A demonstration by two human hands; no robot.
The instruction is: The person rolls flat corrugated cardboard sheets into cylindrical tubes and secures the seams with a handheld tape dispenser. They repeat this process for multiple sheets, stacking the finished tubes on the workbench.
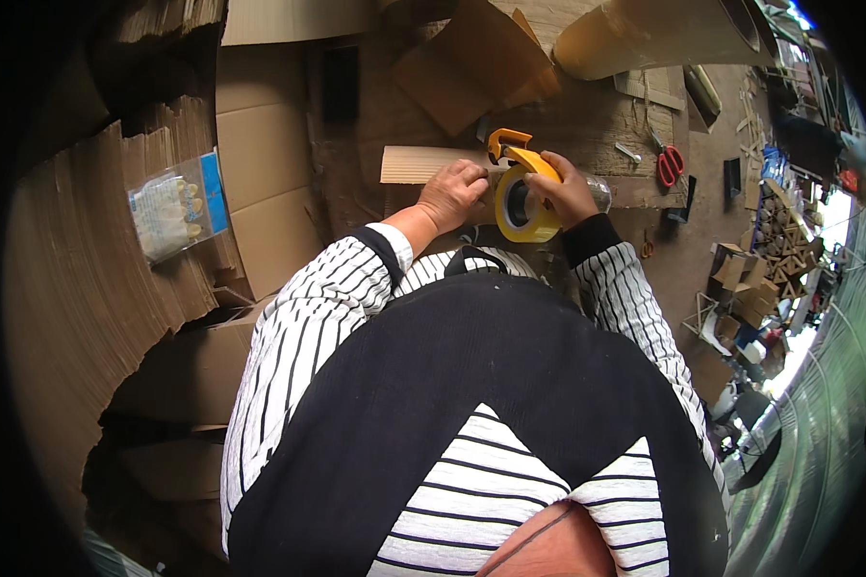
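My right hand (570, 192) is wrapped round a yellow tape dispenser (532, 162), which carries a wide roll of tape (531, 219). The dispenser's yellow head points up and to the left. Close by on its left, my left hand (452, 197) has its fingers curled together; what they pinch, if anything, is hidden. Just beyond those fingers lies a pale, finely ribbed strip (414, 163), cardboard-like, its right end passing behind the left hand. A clear, shiny surface (597, 190) shows beside the right hand; I cannot make out what it belongs to.
Red-handled scissors (670, 165) lie to the right on the brown work surface. Stacked cardboard (115, 279) rises at the left, with a clear plastic packet (176, 207) on it. Brown sheets (476, 67) and a large roll (654, 40) lie at the back. Clutter (779, 240) fills the far right.
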